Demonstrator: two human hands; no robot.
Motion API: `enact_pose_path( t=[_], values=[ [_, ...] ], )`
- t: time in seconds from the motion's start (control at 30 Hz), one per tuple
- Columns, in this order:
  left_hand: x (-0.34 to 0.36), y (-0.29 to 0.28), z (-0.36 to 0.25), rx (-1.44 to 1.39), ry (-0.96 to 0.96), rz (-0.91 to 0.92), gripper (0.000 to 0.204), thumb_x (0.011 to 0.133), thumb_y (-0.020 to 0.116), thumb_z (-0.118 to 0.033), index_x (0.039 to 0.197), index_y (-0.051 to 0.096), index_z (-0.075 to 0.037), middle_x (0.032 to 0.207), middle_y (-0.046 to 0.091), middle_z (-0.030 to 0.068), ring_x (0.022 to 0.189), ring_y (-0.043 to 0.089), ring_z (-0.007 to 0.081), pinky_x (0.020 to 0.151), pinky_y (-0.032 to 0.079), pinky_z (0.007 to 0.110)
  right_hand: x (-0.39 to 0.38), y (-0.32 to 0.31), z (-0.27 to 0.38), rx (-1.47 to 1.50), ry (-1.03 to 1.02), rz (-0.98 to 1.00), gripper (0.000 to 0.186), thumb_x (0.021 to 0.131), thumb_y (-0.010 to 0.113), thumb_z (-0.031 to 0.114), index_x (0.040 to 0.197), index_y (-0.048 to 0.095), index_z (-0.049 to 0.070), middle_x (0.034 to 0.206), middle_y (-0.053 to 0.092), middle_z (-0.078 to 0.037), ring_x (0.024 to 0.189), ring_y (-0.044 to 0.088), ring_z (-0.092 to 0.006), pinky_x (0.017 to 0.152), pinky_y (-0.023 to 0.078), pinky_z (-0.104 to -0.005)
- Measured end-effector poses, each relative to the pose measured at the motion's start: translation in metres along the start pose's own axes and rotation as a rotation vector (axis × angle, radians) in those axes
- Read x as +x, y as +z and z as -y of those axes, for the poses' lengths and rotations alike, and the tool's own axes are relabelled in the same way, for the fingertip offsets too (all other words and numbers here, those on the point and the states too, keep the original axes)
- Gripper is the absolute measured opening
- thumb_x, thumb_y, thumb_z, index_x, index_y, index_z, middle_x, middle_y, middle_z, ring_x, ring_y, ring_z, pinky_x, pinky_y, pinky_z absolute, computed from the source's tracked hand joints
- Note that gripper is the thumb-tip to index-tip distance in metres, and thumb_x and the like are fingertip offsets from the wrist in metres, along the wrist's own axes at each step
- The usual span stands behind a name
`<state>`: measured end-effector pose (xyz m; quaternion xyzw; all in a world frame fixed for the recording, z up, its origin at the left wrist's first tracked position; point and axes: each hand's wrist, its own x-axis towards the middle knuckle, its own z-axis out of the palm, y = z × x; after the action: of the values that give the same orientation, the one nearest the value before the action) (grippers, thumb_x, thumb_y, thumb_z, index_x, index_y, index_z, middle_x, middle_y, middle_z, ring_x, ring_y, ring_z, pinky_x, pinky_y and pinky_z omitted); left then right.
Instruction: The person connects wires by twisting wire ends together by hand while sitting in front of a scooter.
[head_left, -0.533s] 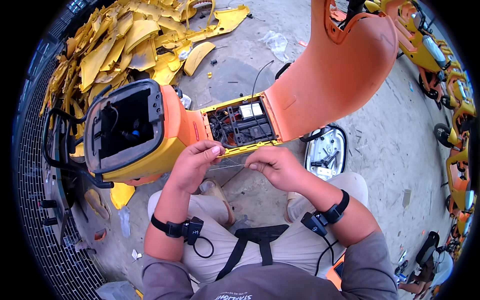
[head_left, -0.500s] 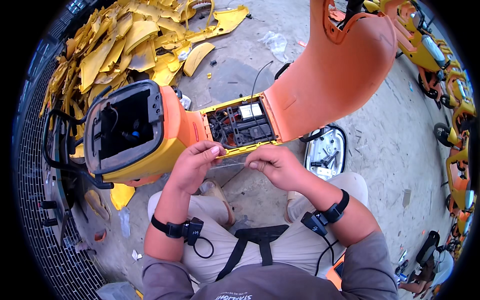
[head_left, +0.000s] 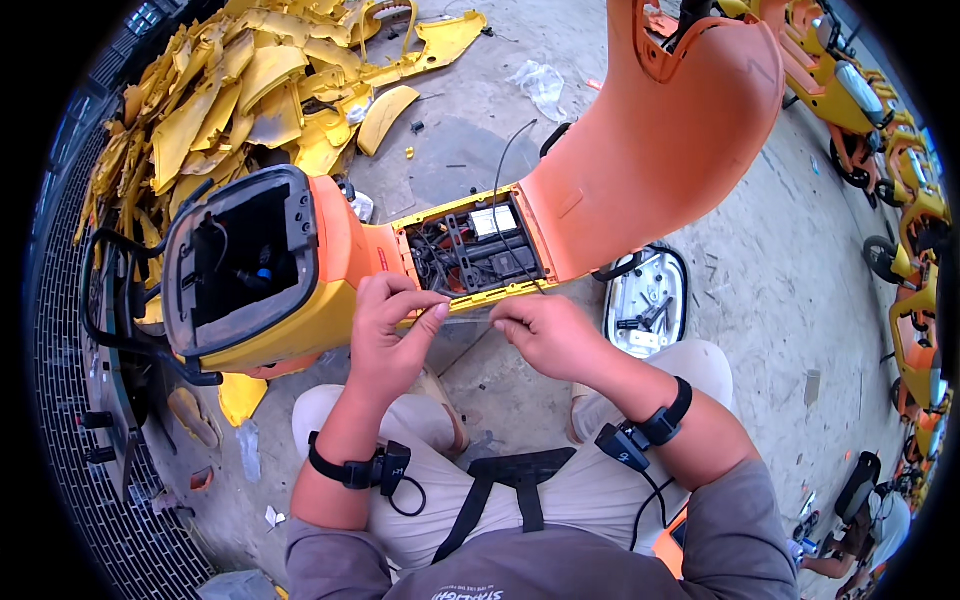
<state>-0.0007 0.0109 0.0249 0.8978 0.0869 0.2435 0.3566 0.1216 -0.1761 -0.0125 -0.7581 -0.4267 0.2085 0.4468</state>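
Your left hand (head_left: 388, 335): raised in front of the open compartment, thumb and forefinger pinched together on the left end of a thin wire (head_left: 468, 312).

Your right hand (head_left: 545, 335): level with the left, fingers curled and closed on the right end of the same wire. The 2 hands are near each other but not touching, the wire running between them.

Wire: thin and pale, stretched roughly level just below the yellow lower edge of the compartment.

Scooter body (head_left: 340, 250): orange and yellow, lying on its side right in front of you.

Open compartment (head_left: 470, 248): a rectangular bay in the scooter body, holding dark cables and a pale block.

Orange panel (head_left: 660, 140): large, curved, rising up and to the right from the compartment.

Seat tub (head_left: 240, 255): dark and hollow, at the left end of the body.

Pile of yellow panels (head_left: 250, 90): on the concrete, upper left.

Grey cover (head_left: 645, 300): lying on the ground just right of your right hand.

Row of orange scooters (head_left: 880, 130): along the right edge.
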Motion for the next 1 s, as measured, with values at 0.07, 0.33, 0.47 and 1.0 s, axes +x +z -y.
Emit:
enact_pose_path(
  t=[0.07, 0.33, 0.47, 1.0],
  values=[
    [0.0, -0.001, 0.009, -0.012, -0.05, 0.046, 0.007, 0.083, 0.071, -0.01, 0.085, 0.07, -0.004, 0.083, 0.057, 0.0026, 0.08, 0.053, 0.0136, 0.074, 0.042, 0.026, -0.001, -0.002, 0.003, -0.063, -0.041, 0.13, 0.013, 0.088, 0.059, 0.012, 0.096, 0.066, 0.005, 0.087, 0.066, -0.015, 0.084, 0.063, -0.0345, 0.073, 0.05, -0.042],
    [-0.003, -0.002, 0.031, -0.657, -0.683, 0.175, 0.015, 0.091, 0.064, -0.015, 0.095, 0.064, 0.0, 0.087, 0.058, 0.0, 0.08, 0.051, 0.0079, 0.073, 0.041, 0.023, 0.003, -0.001, 0.0, 0.46, 0.062, 0.159, 0.013, 0.094, 0.056, 0.013, 0.1, 0.064, 0.003, 0.082, 0.064, -0.004, 0.074, 0.061, -0.0143, 0.067, 0.049, -0.0291],
    [-0.006, 0.003, 0.027, -0.634, -0.57, 0.167, 0.013, 0.096, 0.058, -0.015, 0.096, 0.059, -0.002, 0.092, 0.059, 0.0015, 0.084, 0.053, 0.0079, 0.077, 0.043, 0.024, 0.007, -0.005, 0.006, 0.643, 0.314, 0.071, 0.015, 0.096, 0.054, 0.013, 0.102, 0.062, 0.001, 0.078, 0.061, -0.002, 0.069, 0.058, -0.0087, 0.064, 0.048, -0.0248],
    [0.001, -0.005, 0.026, -0.431, -0.44, 0.162, 0.009, 0.092, 0.061, -0.01, 0.091, 0.059, -0.001, 0.095, 0.06, 0.0036, 0.091, 0.055, 0.0118, 0.085, 0.042, 0.027, 0.002, -0.003, 0.002, 0.074, -0.064, 0.143, 0.01, 0.09, 0.058, 0.01, 0.096, 0.062, 0.003, 0.084, 0.066, -0.014, 0.079, 0.065, -0.0304, 0.071, 0.051, -0.0369]
  ],
)
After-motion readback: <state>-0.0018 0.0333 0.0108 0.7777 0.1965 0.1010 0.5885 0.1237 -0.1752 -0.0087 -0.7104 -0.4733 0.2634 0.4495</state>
